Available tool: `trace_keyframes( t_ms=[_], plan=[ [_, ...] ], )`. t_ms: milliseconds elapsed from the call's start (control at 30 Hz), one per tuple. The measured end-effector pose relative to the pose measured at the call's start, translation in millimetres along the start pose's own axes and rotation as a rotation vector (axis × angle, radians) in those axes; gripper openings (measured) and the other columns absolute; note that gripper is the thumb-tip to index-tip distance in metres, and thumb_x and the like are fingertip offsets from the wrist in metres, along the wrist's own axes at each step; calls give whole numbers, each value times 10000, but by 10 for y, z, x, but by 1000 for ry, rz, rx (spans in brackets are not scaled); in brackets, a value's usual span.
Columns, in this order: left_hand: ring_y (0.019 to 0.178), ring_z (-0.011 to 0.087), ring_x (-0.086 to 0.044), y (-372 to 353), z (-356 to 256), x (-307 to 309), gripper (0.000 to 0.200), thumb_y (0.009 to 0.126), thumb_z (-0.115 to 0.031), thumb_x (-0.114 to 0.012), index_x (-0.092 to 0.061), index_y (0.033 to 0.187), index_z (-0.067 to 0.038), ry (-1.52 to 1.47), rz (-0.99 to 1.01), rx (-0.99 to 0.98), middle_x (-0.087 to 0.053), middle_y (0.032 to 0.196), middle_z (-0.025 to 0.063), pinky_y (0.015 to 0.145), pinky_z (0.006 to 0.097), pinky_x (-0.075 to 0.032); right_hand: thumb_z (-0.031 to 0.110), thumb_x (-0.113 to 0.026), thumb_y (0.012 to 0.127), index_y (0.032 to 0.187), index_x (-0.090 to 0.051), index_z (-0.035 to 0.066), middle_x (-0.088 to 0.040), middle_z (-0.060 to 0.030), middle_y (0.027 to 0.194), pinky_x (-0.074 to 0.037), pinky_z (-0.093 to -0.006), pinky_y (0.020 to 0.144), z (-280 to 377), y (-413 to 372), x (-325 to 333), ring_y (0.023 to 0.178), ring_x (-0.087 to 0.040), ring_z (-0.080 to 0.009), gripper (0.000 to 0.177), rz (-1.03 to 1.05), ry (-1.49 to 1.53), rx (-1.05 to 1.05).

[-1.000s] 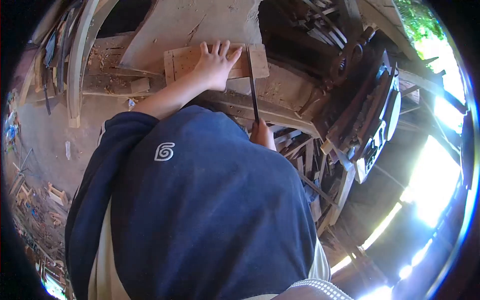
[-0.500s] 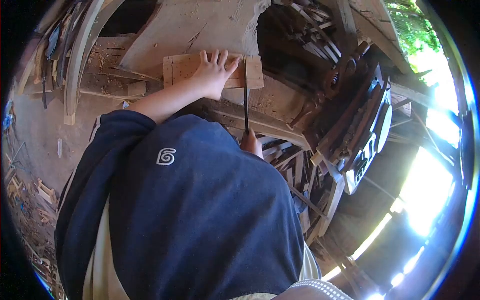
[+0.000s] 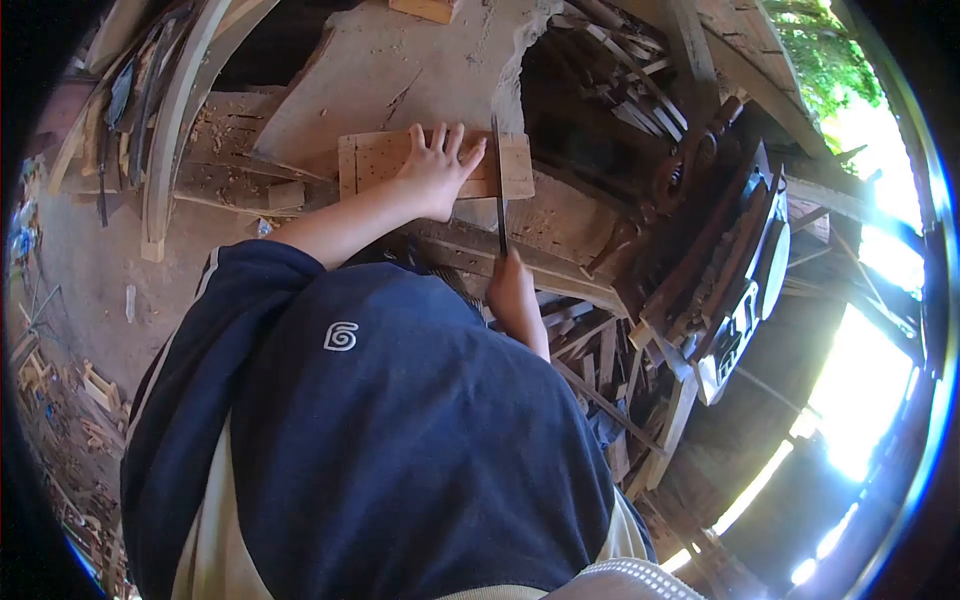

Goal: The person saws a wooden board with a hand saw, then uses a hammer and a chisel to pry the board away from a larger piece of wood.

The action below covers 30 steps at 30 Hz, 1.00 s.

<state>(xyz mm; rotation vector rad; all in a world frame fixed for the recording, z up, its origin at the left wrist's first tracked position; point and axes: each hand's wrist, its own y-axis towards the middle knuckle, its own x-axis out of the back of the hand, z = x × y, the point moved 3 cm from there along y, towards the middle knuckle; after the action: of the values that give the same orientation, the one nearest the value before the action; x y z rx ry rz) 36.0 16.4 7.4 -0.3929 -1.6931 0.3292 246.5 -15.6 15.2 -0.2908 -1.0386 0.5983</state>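
Note:
With its fingers spread, my left hand (image 3: 436,178) presses flat on a wooden board (image 3: 370,165) dotted with small dark marks. My right hand (image 3: 513,290) is wrapped round the near end of a thin dark saw (image 3: 501,190), seen almost edge-on. The blade lies across the board near its right end, to the right of my left hand. Beneath the board is a large, thick wooden slab (image 3: 400,65) with a rough right edge.
A small wood block (image 3: 427,9) lies at the slab's far end. Carved dark wood pieces (image 3: 715,265) are stacked at the right. Upright curved timber (image 3: 165,140) stands at the left, and wood scraps (image 3: 100,390) litter the floor.
My right hand has moved forward with the saw, and more of the hand and wrist shows. My left hand stays on the board. The whole view has shifted slightly, showing a block at the top.

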Motion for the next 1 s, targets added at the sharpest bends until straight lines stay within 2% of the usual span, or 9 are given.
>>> trace_keyframes(
  t_ms=[133, 300, 433, 500, 600, 733, 833, 900, 1000],
  plan=[
    [1398, 446, -239, 58, 2, -135, 1221, 592, -369, -836, -106, 1532, -97, 19, -103, 15, -190, 1520, 292, 1062, 702, -189, 157, -458, 957, 1051, -523, -30, -609, -347, 943, -460, -559, 765, 371, 380, 38, 972, -563, -514, 219, -41, -51, -25],
    [1395, 449, -241, -12, 3, 0, 1180, 605, -360, -821, -133, 1527, -93, -30, -11, -15, -201, 1516, 291, 1061, 703, -192, 96, -476, 902, 1039, -480, -12, -619, -345, 890, -469, -579, 733, -32, -353, 104, 905, -593, -520, 175, 55, -47, -146],
    [1389, 455, -246, -2, 5, -16, 1142, 614, -346, -800, -155, 1520, -87, -15, -27, -15, -212, 1511, 290, 1059, 703, -197, 118, -461, 930, 1042, -482, -1, -621, -336, 874, -472, -578, 718, 10, -105, -71, 887, -597, -519, 165, 73, -88, -141],
    [1390, 457, -244, 9, -9, 19, 1137, 615, -340, -797, -156, 1519, -85, -16, -8, -12, -212, 1511, 288, 1059, 703, -197, 186, -480, 953, 1052, -533, 5, -624, -323, 913, -471, -560, 717, 106, 207, -102, 916, -585, -513, 213, -91, -4, -39],
    [1391, 452, -244, -4, -18, -28, 1130, 621, -322, -791, -150, 1521, -84, -24, 4, -3, -217, 1510, 285, 1062, 698, -199, 158, -462, 949, 1039, -488, 5, -622, -332, 842, -471, -573, 703, 138, 84, -29, 869, -597, -521, 180, -65, -1, 34],
    [1400, 444, -243, -21, -36, -10, 1134, 652, -328, -793, -117, 1532, -94, 3, -1, -24, -197, 1523, 285, 1068, 687, -206, 151, -458, 949, 1039, -492, -8, -614, -342, 831, -468, -576, 699, -158, -340, 21, 863, -588, -531, 186, 20, -42, -77],
    [1370, 437, -289, -15, -24, -76, 1120, 619, -368, -807, -195, 1518, -104, 53, -67, -31, -248, 1508, 265, 1016, 702, -248, 138, -459, 942, 1040, -497, -17, -609, -357, 859, -476, -563, 718, -112, -323, -1, 881, -585, -531, 187, 51, -94, -163],
    [1366, 441, -290, 4, -35, -97, 1109, 627, -371, -799, -195, 1518, -103, 56, -81, -32, -251, 1503, 270, 1015, 700, -252, 140, -469, 933, 1059, -491, -18, -608, -365, 893, -482, -556, 750, 105, 45, 25, 914, -585, -525, 203, -9, -53, 55],
    [1403, 443, -240, -14, -29, -25, 1178, 628, -372, -823, -120, 1533, -98, 15, -13, -17, -196, 1529, 275, 1069, 686, -203, 134, -483, 919, 1092, -480, -17, -608, -367, 921, -484, -555, 770, 94, 207, -14, 941, -587, -515, 230, -13, -67, 29]
  ],
)
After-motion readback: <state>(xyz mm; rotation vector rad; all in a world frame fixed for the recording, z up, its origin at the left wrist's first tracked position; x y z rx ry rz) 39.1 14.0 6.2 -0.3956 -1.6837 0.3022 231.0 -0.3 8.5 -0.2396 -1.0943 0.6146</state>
